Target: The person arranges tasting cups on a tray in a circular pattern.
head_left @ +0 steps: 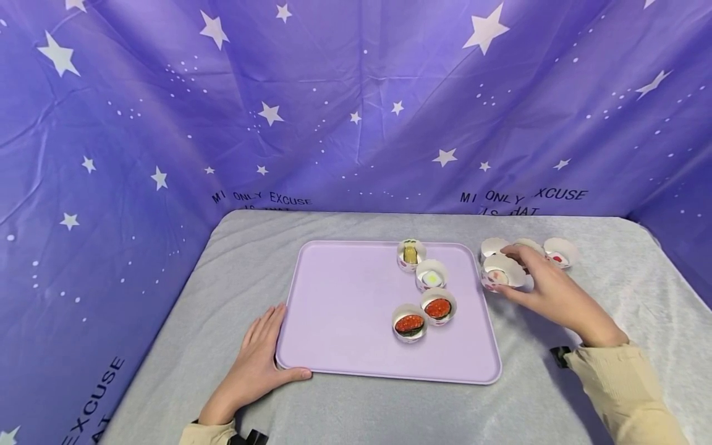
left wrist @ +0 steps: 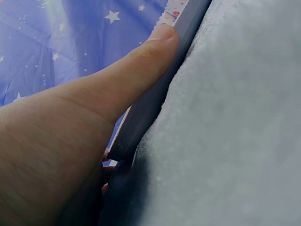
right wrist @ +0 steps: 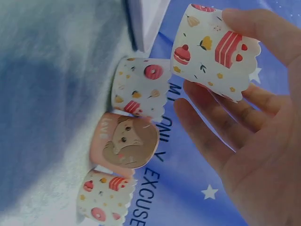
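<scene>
My left hand (head_left: 250, 364) lies at the front left corner of a lilac tray (head_left: 345, 296). Its fingers stretch along the left side and its thumb (left wrist: 155, 52) presses the front edge. With thumb and fingers, my right hand (head_left: 550, 293) pinches a paper baking cup (right wrist: 211, 56) printed with cakes and flowers, held up beside the tray's right edge. Inside that cup sits a small pale, pinkish piece (head_left: 497, 277). On the tray's right half stand two cups with red roe sushi (head_left: 409, 325), a cup with a white-and-green piece (head_left: 431, 279) and one with a yellow piece (head_left: 410, 254).
Behind the right hand, a row of three more cups stands on the grey cloth (head_left: 356, 408): a left one (head_left: 492, 246), a pink one with a printed girl (right wrist: 124, 146), and one with a red-and-white piece (head_left: 560, 252). A purple star curtain (head_left: 356, 154) hangs behind.
</scene>
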`<state>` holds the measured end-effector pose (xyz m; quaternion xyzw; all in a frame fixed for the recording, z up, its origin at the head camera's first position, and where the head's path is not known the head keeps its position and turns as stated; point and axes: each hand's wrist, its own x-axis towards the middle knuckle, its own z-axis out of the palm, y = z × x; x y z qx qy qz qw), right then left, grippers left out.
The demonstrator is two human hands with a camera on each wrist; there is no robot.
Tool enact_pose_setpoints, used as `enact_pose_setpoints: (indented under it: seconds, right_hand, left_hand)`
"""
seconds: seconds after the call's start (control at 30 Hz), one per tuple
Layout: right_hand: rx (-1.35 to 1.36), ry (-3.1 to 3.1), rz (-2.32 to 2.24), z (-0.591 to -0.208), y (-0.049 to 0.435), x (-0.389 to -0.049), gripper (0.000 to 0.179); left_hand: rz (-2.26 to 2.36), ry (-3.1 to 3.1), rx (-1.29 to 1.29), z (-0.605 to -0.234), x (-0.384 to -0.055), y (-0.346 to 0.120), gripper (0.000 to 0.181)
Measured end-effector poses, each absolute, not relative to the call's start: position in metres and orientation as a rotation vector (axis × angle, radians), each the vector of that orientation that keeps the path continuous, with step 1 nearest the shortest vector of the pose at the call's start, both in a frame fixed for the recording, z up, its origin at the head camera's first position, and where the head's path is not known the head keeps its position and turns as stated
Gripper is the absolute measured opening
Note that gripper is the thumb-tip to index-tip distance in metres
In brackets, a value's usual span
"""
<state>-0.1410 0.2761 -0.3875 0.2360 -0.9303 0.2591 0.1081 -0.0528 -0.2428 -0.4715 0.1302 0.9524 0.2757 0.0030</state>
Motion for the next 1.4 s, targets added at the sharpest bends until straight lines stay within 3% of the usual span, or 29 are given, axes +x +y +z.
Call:
enact_pose_setpoints:
  seconds: [0.17,0.8,1.4]
  right_hand:
    - [0.673,-2.756,0.77,-0.381,0.268,-0.137,0.067]
    - [0.737,-2.758,0.82,-0.377,0.236,-0.139,0.054]
    - [0.81,-2.793,0.82,-0.376,0.209,-0.141,0.058]
  left_hand:
    - [0.863,2.981,0.403,-0.472,-0.053,-0.243,0.129]
    - [0.873,2.987,0.42,-0.473,-0.053,-0.243,0.129]
    - [0.872,2.99,0.423,-0.474,-0.054,-0.243,0.129]
